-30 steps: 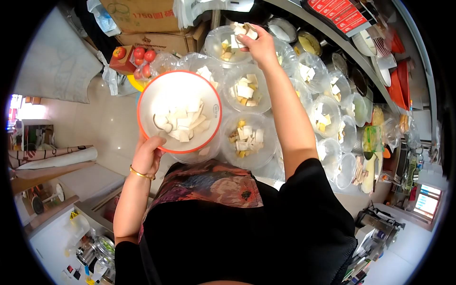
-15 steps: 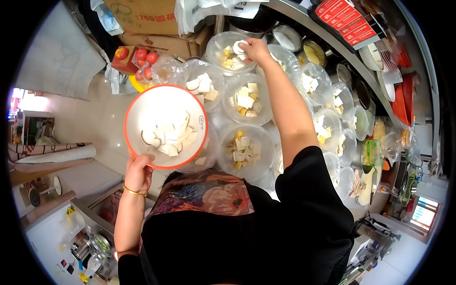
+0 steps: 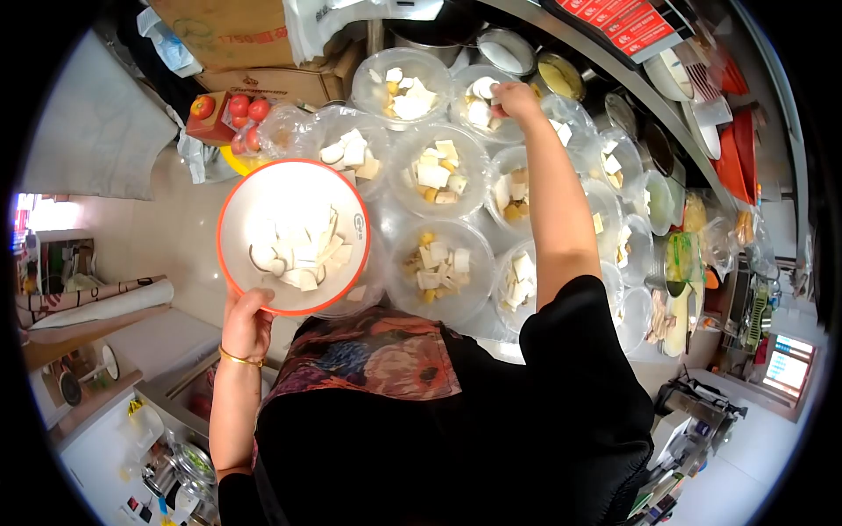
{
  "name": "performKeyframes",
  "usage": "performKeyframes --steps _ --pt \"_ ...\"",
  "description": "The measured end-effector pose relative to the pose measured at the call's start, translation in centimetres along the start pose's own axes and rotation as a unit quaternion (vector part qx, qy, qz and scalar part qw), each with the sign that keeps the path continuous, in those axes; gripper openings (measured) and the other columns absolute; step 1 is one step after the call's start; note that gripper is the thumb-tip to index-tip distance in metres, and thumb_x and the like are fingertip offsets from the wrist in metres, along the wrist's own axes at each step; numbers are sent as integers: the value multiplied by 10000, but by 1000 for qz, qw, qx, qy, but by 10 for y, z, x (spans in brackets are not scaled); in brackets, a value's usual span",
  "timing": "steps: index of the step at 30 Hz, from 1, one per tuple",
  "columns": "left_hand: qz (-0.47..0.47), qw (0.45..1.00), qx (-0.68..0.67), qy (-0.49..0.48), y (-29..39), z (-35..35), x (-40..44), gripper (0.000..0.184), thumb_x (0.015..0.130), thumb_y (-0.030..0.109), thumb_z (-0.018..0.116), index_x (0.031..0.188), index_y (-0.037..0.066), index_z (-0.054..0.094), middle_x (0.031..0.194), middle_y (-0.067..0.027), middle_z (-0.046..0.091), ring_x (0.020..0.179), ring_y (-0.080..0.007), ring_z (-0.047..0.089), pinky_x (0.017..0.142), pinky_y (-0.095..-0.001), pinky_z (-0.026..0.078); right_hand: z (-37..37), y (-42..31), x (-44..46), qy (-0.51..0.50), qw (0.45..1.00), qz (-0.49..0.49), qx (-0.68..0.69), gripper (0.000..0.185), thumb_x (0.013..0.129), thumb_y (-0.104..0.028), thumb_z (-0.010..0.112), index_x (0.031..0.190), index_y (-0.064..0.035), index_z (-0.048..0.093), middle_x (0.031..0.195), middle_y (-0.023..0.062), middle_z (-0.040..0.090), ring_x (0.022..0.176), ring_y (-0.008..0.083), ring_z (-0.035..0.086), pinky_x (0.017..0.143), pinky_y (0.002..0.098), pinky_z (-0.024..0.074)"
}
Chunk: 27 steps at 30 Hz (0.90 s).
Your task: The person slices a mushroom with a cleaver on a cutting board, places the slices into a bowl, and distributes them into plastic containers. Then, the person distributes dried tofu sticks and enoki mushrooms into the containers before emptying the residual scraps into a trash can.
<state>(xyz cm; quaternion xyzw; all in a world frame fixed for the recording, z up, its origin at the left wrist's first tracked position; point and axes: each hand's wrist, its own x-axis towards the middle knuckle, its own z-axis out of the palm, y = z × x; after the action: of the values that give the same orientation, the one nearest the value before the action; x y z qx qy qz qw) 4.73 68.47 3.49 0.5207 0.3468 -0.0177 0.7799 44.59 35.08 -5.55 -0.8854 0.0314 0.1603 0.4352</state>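
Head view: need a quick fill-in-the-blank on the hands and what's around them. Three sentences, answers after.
1. The large bowl is held in the person's ____ hand.
2. The pieces right by the fingers of the right hand are ____ in colour.
3. The sleeve on the right arm is ____ in colour.

Missing words: left; white; black.

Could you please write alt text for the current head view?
A person's left hand holds an orange-rimmed white bowl of white pieces, while the right hand is over a clear bowl that also holds white pieces. More clear bowls of white and yellow pieces stand close by.
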Motion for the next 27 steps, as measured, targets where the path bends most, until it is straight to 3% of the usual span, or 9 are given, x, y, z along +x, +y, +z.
performKeyframes --steps 4,7,10,16,19,20,23,26,27 --pt "4 1000 7 -8 0 5 0 380 707 9 451 1081 -55 436 902 -97 541 765 -174 572 665 -302 507 -7 17 -4 17 998 -32 -48 340 804 -333 590 817 0 653 635 83 601 523 160 573 504 291 475" --pt "6 1000 7 1 3 13 -2 388 703 12 452 1085 -58 432 898 -96 540 765 -177 574 674 -302 508 -11 16 -4 39 969 -51 -239 289 784 -307 571 845 -40 667 703 125 641 695 269 621 688 333 474" --pt "-4 1000 14 -1 1 13 -2 391 702 14 455 1087 -55 433 896 -94 539 767 -182 574 679 -304 509 -5 28 -5 102 960 -175 -195 251 763 -266 594 870 -51 667 800 140 640 779 300 607 723 345 469" --pt "-8 1000 28 -7 0 9 -3 404 706 10 452 1104 -53 424 923 -102 538 796 -196 573 706 -317 508 1 18 -10 168 971 -161 -53 213 736 -217 611 883 -76 672 854 179 625 794 307 605 755 356 462" --pt "-7 1000 18 -4 1 13 -6 415 710 7 447 1120 -52 413 958 -110 532 827 -199 570 726 -321 505 -3 24 0 169 965 -156 -127 230 769 -235 616 880 -41 666 675 97 641 616 180 618 612 283 469" --pt "-7 1000 18 -4 1 14 -6 419 712 6 446 1125 -52 409 970 -112 529 837 -199 569 731 -323 504 -2 28 0 292 912 -211 -194 201 780 -219 609 883 -56 666 644 72 631 586 118 601 582 262 465" --pt "-2 1000 11 -12 5 22 -10 427 712 2 444 1134 -50 402 993 -115 524 868 -198 562 763 -326 490 -1 -15 -54 249 927 -277 -49 172 785 -136 584 933 -78 651 683 68 645 615 113 610 591 264 480" --pt "16 999 23 -15 9 38 -14 432 708 -1 445 1135 -49 403 984 -109 524 877 -190 548 789 -318 461 33 -80 -164 -52 965 -226 122 283 782 12 508 1016 -104 615 819 52 639 646 105 609 620 237 495" --pt "23 999 32 -15 10 41 -14 434 706 -2 445 1135 -49 404 977 -106 525 877 -186 542 796 -315 451 55 -78 -187 -135 924 -331 139 271 775 -24 532 1017 -112 616 979 72 596 787 116 600 694 249 481"
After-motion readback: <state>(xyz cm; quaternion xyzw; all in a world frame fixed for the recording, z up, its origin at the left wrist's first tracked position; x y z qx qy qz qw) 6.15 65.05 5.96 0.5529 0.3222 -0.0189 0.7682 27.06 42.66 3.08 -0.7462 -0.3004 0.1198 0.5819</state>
